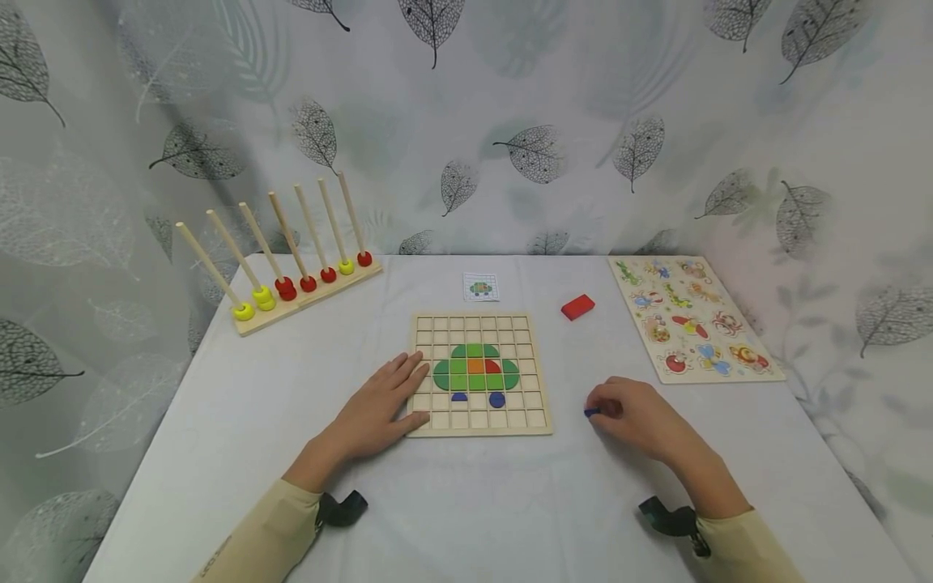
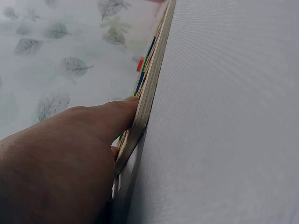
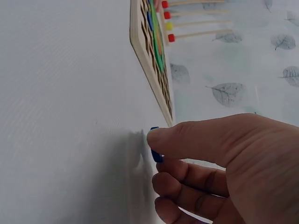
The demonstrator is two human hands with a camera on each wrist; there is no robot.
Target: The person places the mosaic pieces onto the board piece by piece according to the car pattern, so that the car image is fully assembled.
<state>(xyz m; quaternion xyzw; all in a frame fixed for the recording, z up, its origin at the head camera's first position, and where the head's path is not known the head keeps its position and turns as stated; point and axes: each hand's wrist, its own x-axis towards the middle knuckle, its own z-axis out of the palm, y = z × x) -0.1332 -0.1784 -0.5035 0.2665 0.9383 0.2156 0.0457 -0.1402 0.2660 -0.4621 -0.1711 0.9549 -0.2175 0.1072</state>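
Note:
A wooden grid board lies flat at the table's middle. Green pieces, an orange square and red pieces form a rounded shape in its cells. Below them sit a blue half-round and a blue circle. My left hand rests with extended fingers on the board's left edge; in the left wrist view its thumb touches the rim. To the right of the board, my right hand pinches a small blue piece between thumb and finger, its exact shape partly hidden.
A small picture card lies behind the board, and a red block to its right. At back left stands a peg rack with red and yellow beads. A picture puzzle board lies at back right, before the leaf-patterned curtain.

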